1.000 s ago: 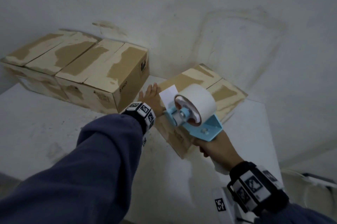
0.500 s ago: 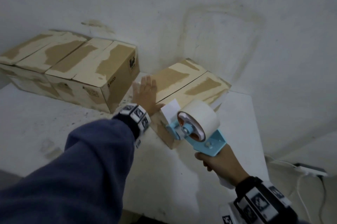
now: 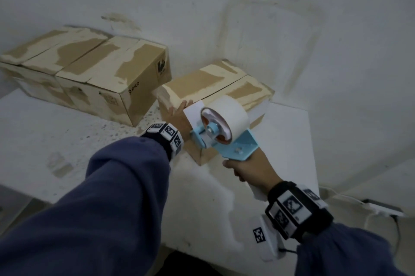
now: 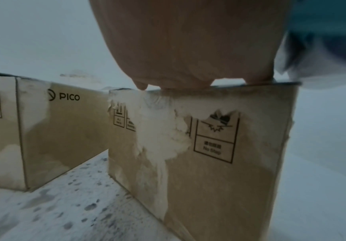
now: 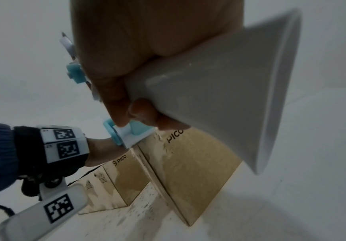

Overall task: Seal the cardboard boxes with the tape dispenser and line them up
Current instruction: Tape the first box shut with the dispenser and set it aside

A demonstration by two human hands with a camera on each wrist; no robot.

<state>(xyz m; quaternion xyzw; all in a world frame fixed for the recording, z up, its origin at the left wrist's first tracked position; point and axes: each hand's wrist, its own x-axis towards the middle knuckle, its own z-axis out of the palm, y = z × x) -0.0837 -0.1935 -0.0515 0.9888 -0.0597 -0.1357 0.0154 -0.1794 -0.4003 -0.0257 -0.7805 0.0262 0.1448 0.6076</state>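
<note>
Two brown cardboard boxes (image 3: pixel 94 66) stand side by side against the wall at the back left. A third box (image 3: pixel 208 83) sits right of them at an angle, its top seam untaped. My left hand (image 3: pixel 178 114) rests with straight fingers on the third box's near left top edge; in the left wrist view the hand (image 4: pixel 188 48) lies over the box (image 4: pixel 219 154). My right hand (image 3: pixel 251 167) grips the handle of a blue tape dispenser (image 3: pixel 233 147) with a white roll (image 3: pixel 231 114), held over the box's near side. The right wrist view shows my fingers (image 5: pixel 143 112) curled round the white handle (image 5: pixel 209 89).
The boxes stand on a white speckled table (image 3: pixel 213 208) set into a corner of grey-white walls. The table's right edge (image 3: pixel 313 152) drops to the floor, where a white power strip (image 3: pixel 384 209) and its cable lie. Bare tabletop lies in front of the boxes.
My left hand has slid back from the top of the third box to its near left edge. The box's far left corner now sits closer to the row. The dispenser stays in my right hand.
</note>
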